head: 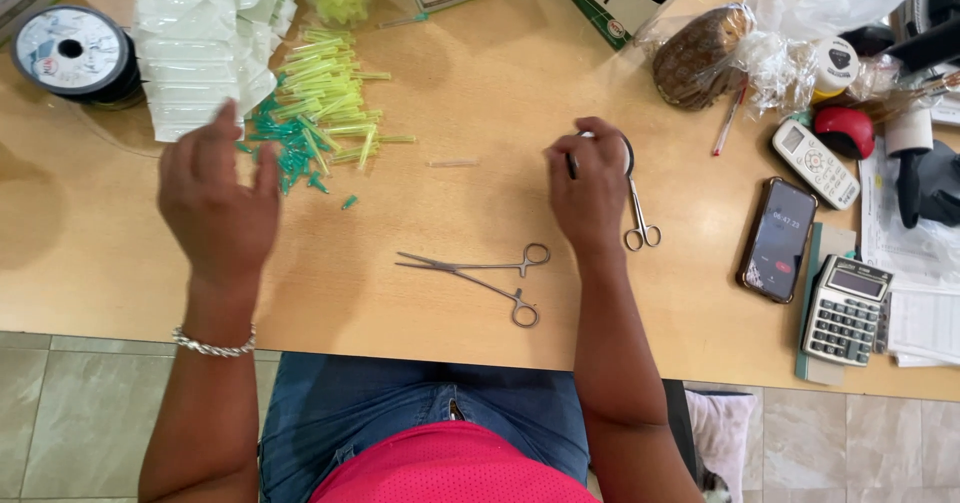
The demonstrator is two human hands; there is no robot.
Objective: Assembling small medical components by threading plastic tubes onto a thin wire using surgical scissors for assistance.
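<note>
Small scissors (640, 218) — steel, lying on the wooden surface (470, 83), blades pointing up under the right hand (590, 188); finger loops just right of that hand's wrist.
Right hand — curled, fingers bent over a small dark round item beside the scissors' blades; whether it truly grips it cannot be told.
Forceps (480, 273) — steel, hinged, lying open just left of and below the scissors, handles toward them.
Left hand (220, 203) — released, fingers spread, holding nothing, well left of the scissors, hovering beside the teal tubes (290, 148).
Yellow-green tubes (330, 98) — loose heap above the teal ones, far left of the scissors.
Clear packets (190, 48) — stacked, left of the tube heap.
Spool (72, 53) — dark, at the surface's far left.
Phone (778, 238) — right of the scissors, screen lit.
Calculator (845, 311) — right of and below the phone.
Remote (815, 163) — white, above the phone.
</note>
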